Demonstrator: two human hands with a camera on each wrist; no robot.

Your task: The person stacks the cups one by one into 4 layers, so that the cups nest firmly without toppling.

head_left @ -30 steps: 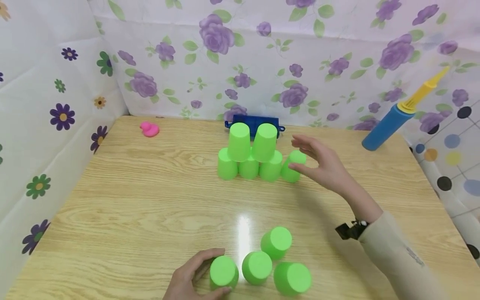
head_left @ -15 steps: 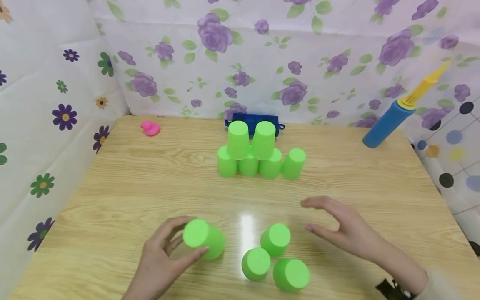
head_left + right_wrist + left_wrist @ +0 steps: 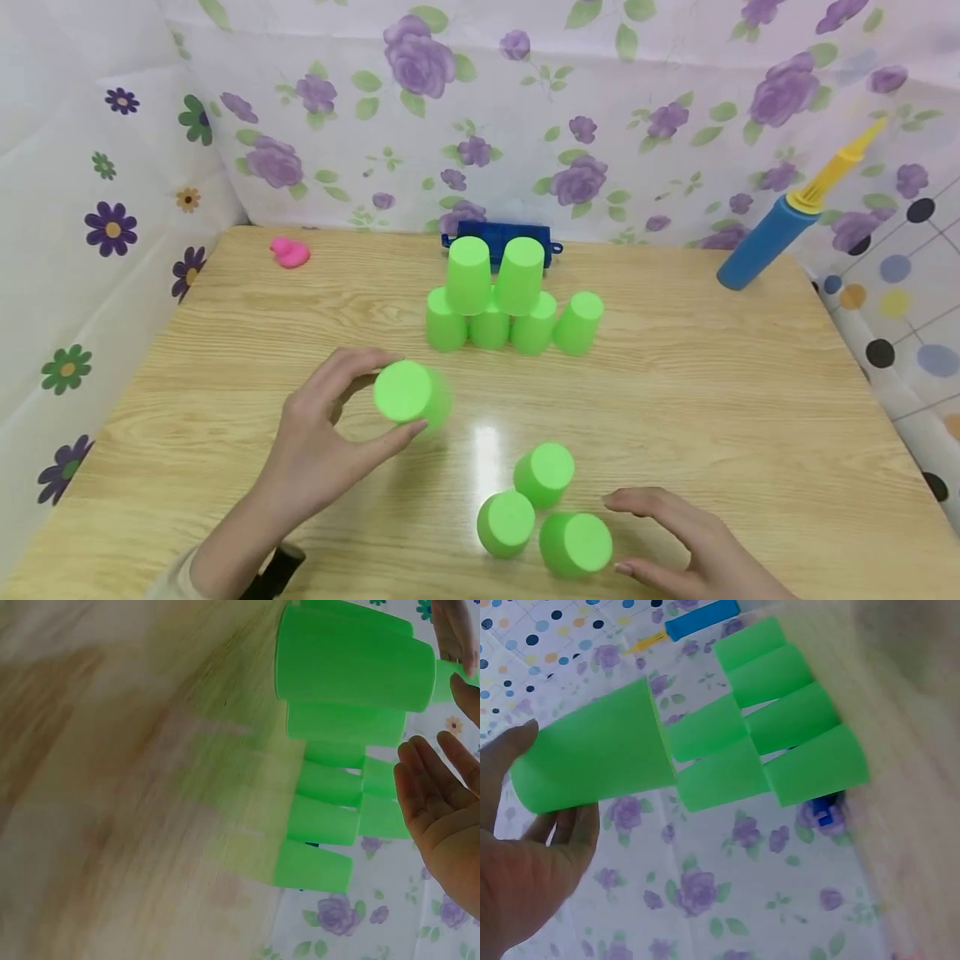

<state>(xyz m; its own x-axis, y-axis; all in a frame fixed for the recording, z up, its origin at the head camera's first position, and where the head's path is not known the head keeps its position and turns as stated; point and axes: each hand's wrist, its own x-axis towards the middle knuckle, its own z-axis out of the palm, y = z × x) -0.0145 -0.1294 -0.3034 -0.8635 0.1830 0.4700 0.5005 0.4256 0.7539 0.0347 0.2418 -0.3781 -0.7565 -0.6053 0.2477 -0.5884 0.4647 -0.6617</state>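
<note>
My left hand [image 3: 322,425] grips an upside-down green plastic cup [image 3: 405,392] between thumb and fingers, raised above the table in front of the stack. In the left wrist view this held cup [image 3: 600,754] shows from the side. At the back, a row of several upturned green cups [image 3: 577,323] bears two more cups [image 3: 468,275] across its left part. Three loose upturned cups stand nearer me, one of them at the right front [image 3: 576,544]. Beside that cup is my right hand [image 3: 693,542], its thumb and fingers spread apart with nothing between them.
Behind the stack lies a dark blue plastic object [image 3: 504,240] with a small loop. A pink toy duck [image 3: 289,252] sits at the back left. A blue and yellow hand pump [image 3: 772,237] stands at the back right. Floral cloth [image 3: 420,125] hangs behind the wooden table [image 3: 247,350].
My left hand has lifted a cup from the front group and carried it forward. My right hand has drawn back from the stack's right end to the loose cups.
</note>
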